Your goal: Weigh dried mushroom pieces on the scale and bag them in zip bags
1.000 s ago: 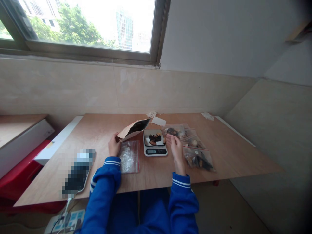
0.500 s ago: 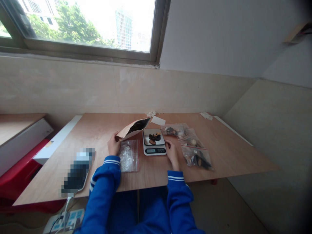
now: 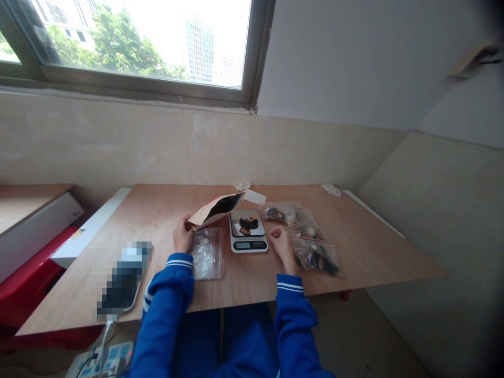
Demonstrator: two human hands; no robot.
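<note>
My left hand (image 3: pixel 183 235) grips the lower left end of a brown paper bag (image 3: pixel 210 212), which lies tilted with its dark mouth open towards the scale. Dark and brown dried pieces (image 3: pixel 249 224) rest on the white top of a digital kitchen scale (image 3: pixel 249 246). Just right of the scale, my right hand (image 3: pixel 282 243) has its fingers curled together; whether they hold something small cannot be made out. Beneath the paper bag and beside my left wrist lies a clear zip bag (image 3: pixel 208 256) with a red seal strip.
Several clear zip bags (image 3: pixel 317 257) with dark dried pieces lie right of my right hand. A white card (image 3: pixel 254 197) and crumbled white bits (image 3: pixel 243 186) are behind the scale. At the left, a phone (image 3: pixel 125 281) on a cable lies near the front edge of the wooden table (image 3: pixel 153 210).
My right hand has moved a little to the right, away from the scale's edge, with its fingers curled. My left hand and the paper bag have hardly moved.
</note>
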